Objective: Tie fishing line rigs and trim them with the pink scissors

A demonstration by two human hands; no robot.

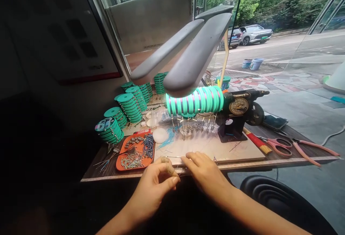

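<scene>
My left hand is at the front edge of the board, thumb and index finger pinched on a thin line that is hard to see; a tan cover wraps a fingertip. My right hand lies palm down beside it, fingers bent together over the edge, thumb hidden. Between the hands, a short thin dark piece like wire runs to the right fingertips. Behind them a row of green spools sits on a black winding device with a dial. Small weights on clips hang beneath the spools.
An orange tray of small tackle parts stands left, near a white round lid and blue strands. Stacked green spools stand behind. Pink scissors and pliers lie right. A grey two-armed lamp hangs low overhead.
</scene>
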